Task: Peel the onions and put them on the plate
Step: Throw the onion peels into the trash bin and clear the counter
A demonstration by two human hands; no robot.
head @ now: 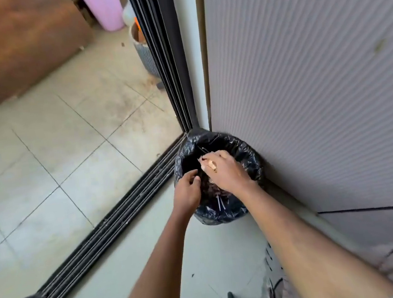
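Both my hands hang over the bin [218,178], a small one lined with a black bag and set in the corner where the ribbed wall [306,87] meets the door track [115,221]. My right hand [225,172] is palm down above the opening, its fingers bent with bits of papery onion skin [210,164] clinging near the fingertips, though I cannot tell whether they pinch it; my left hand [187,189] sits at the near rim with fingers loosely curled, holding nothing I can see. More dark peelings [209,186] lie inside the bin, under my hands.
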